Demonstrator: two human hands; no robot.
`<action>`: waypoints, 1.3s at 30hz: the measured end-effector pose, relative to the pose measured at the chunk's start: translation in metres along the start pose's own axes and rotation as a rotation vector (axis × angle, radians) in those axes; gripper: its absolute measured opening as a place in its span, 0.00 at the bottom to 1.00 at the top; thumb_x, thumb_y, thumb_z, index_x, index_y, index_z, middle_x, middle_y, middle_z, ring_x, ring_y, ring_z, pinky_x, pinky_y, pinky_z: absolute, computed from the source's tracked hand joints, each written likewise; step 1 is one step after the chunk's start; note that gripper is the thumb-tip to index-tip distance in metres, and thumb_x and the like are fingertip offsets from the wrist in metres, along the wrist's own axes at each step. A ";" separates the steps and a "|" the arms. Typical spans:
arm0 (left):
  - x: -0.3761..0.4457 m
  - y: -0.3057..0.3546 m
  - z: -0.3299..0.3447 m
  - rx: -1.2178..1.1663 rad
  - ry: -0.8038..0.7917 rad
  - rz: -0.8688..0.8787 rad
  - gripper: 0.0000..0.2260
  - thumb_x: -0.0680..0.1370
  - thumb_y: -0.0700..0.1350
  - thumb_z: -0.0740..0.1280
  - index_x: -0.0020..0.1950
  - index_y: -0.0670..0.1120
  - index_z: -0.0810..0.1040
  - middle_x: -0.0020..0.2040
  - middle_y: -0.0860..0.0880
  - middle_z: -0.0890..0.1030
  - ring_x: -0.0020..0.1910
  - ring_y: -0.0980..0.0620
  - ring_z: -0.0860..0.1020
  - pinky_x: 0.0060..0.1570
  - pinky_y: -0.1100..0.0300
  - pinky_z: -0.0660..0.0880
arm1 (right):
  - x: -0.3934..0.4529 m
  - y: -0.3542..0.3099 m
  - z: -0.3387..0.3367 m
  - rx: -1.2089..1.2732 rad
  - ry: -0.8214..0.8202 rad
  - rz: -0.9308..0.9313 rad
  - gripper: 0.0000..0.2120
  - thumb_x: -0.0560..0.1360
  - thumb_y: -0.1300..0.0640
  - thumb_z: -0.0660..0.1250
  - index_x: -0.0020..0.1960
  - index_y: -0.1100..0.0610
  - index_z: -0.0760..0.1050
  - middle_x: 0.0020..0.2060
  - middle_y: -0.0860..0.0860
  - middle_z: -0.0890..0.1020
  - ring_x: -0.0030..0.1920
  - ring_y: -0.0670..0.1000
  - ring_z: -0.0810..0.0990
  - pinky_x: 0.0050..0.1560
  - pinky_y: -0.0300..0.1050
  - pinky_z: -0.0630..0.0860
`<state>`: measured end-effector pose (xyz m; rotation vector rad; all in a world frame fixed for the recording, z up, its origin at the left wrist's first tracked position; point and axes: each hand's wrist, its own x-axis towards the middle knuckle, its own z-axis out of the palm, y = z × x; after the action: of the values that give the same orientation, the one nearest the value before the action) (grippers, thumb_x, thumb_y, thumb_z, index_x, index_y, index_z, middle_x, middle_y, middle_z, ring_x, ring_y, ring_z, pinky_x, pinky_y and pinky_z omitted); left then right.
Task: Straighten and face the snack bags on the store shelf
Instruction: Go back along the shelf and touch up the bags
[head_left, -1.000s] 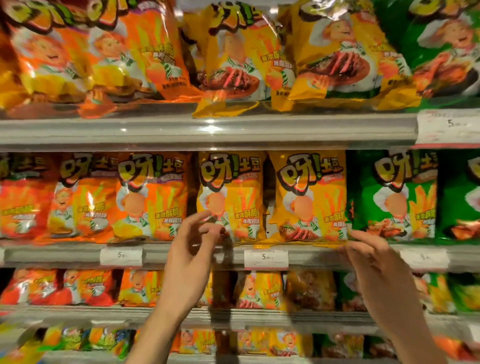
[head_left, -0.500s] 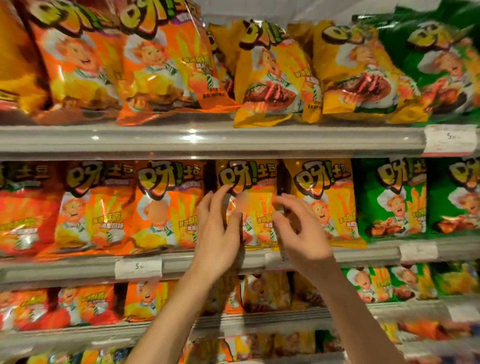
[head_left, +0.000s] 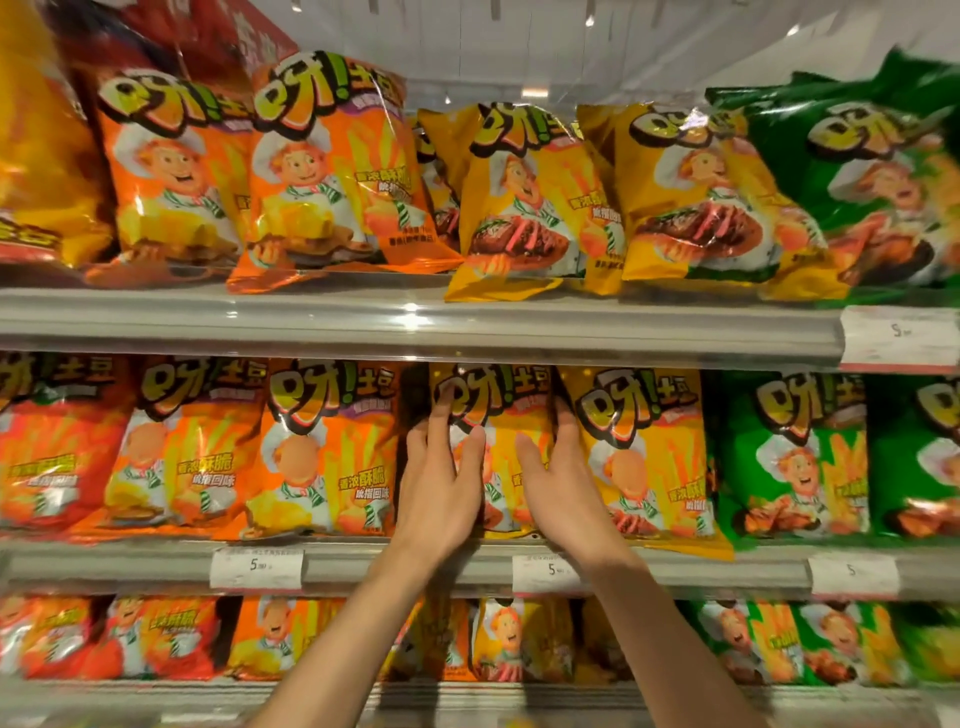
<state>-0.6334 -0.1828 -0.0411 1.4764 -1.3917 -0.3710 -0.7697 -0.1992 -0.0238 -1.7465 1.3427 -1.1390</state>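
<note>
Both hands now on one bag, no longer apart. Left hand and right hand, fingers spread, flank yellow snack bag on middle shelf. Squaring appears underway. Upper-shelf bags lean, unaddressed.

A dark gap opened at nine o'clock of the yellow bag, beside the orange bag. At three o'clock another yellow bag pressed close. At twelve o'clock the upper shelf rail blocked upward passage.
</note>
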 end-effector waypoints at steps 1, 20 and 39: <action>0.001 -0.003 -0.001 0.014 -0.012 0.002 0.26 0.83 0.61 0.54 0.79 0.64 0.50 0.74 0.49 0.65 0.65 0.48 0.73 0.57 0.58 0.66 | 0.000 0.000 0.000 0.011 -0.025 0.017 0.33 0.83 0.42 0.54 0.80 0.48 0.42 0.80 0.46 0.53 0.79 0.50 0.55 0.75 0.49 0.56; 0.001 -0.009 -0.010 0.065 -0.127 0.029 0.26 0.82 0.65 0.50 0.78 0.69 0.44 0.74 0.50 0.65 0.60 0.53 0.74 0.56 0.57 0.65 | -0.018 0.001 -0.012 -0.225 0.036 -0.145 0.32 0.82 0.39 0.53 0.81 0.47 0.44 0.80 0.43 0.52 0.78 0.46 0.53 0.73 0.41 0.54; -0.005 0.002 -0.003 0.066 -0.104 0.047 0.29 0.82 0.64 0.52 0.81 0.62 0.47 0.77 0.49 0.63 0.68 0.56 0.68 0.60 0.60 0.62 | -0.028 0.043 -0.055 -0.615 0.169 -0.516 0.25 0.83 0.46 0.54 0.78 0.51 0.61 0.79 0.46 0.57 0.79 0.43 0.43 0.79 0.50 0.41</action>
<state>-0.6332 -0.1766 -0.0405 1.4930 -1.5314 -0.3793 -0.8395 -0.1833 -0.0455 -2.6030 1.4922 -1.2398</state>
